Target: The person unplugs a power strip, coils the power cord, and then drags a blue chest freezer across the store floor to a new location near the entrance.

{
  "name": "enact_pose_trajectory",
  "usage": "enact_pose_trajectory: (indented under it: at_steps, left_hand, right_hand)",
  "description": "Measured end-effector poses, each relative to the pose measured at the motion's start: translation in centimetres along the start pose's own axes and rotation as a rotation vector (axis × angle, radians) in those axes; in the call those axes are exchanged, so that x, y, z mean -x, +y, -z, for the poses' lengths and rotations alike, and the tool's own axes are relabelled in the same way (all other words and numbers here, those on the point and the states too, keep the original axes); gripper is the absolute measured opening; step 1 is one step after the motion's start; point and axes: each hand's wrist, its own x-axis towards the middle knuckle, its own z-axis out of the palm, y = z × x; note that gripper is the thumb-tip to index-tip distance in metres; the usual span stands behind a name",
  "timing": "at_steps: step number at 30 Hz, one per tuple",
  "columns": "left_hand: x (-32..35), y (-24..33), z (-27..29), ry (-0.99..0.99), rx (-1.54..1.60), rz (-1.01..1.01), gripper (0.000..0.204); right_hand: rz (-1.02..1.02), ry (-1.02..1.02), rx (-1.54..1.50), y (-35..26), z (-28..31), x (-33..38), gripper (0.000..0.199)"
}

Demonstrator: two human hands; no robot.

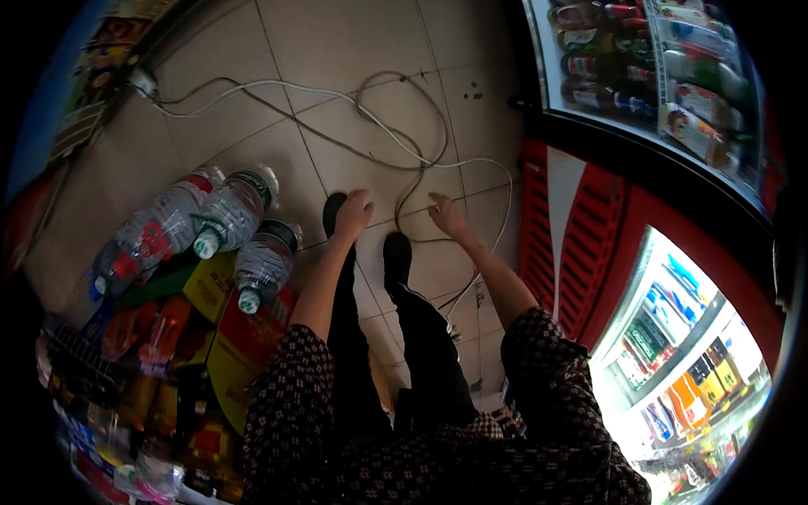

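Note:
I stand on a tiled floor [337,50] in black trousers and black shoes [396,252]. My left hand [354,212] hangs out in front of me, fingers loosely curled, holding nothing. My right hand [447,215] is stretched forward beside it, fingers apart and empty. Both hands hover above loose cables [404,143] that loop across the tiles. Three large clear water bottles [231,215] lie on their sides on stacked goods to my left, nearest my left hand.
A glass-door drinks fridge [673,67] with a red front stands at the right, and a second lit fridge [673,337] full of bottles is at the lower right. Yellow and red cartons [240,332] and packaged goods crowd the lower left. A shelf edge runs along the upper left.

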Motion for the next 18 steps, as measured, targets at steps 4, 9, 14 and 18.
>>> enact_pose_trajectory:
  at_steps: [4,9,14,18]
  left_hand:
    - [-6.5,-1.2,-2.0,0.087,-0.423,-0.209,0.045]
    - [-11.1,-1.9,-4.1,0.201,-0.672,-0.406,0.038]
    - [-9.8,-3.4,-5.2,-0.106,-0.801,-0.362,0.016]
    - [-2.8,-3.7,-4.0,-0.148,-0.527,-0.366,0.013]
  right_hand:
    - [-0.118,-0.048,0.409,4.7,-1.5,-6.3,0.059]
    - [0.129,0.268,0.633,8.8,-2.6,-9.2,0.046]
    - [0.006,-0.224,0.393,8.3,-1.1,-9.2,0.024]
    - [0.015,-0.088,0.204,5.7,-0.6,-2.1,0.014]
